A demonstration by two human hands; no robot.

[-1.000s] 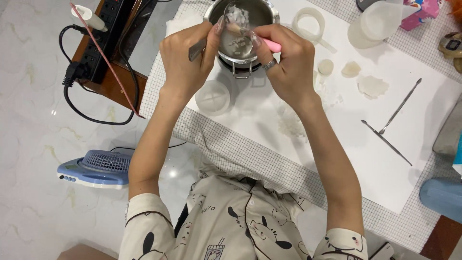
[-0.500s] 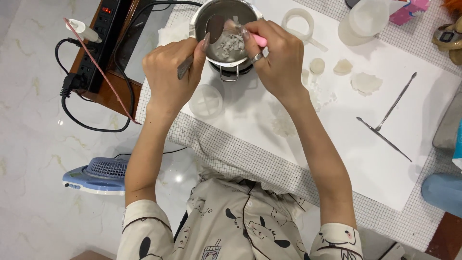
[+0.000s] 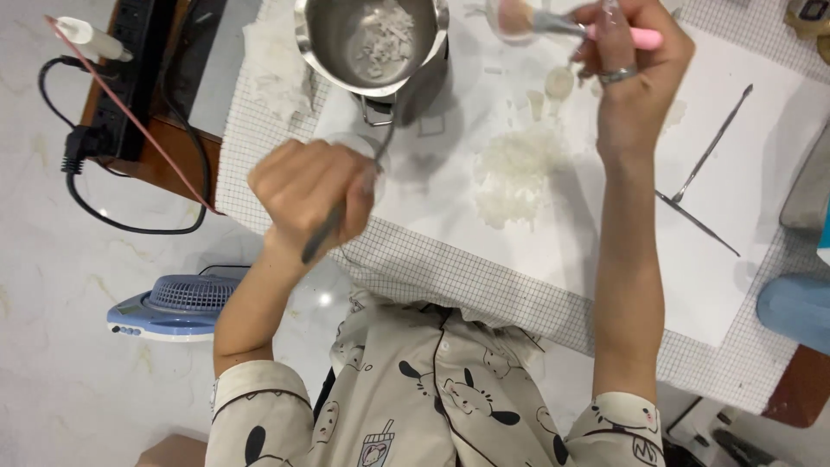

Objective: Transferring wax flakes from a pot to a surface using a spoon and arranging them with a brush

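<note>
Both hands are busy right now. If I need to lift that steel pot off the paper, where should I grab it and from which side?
Probably by the looped handle on the near wall of the pot, coming from the person's side. The rim is wide and smooth and white flakes lie inside, so reaching in would disturb them. The left hand sits closest; the right hand holds a pink-handled tool farther right.

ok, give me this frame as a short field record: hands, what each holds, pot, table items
left hand: fist closed on a thin dark metal tool, in front of the pot
right hand: holds a pink-handled spoon, ring on one finger
pot: steel, open, white flakes inside
sheet: white, bears a pile of white flakes
loose tools: two thin metal rods, right of the right arm
floor: small blue fan
</note>
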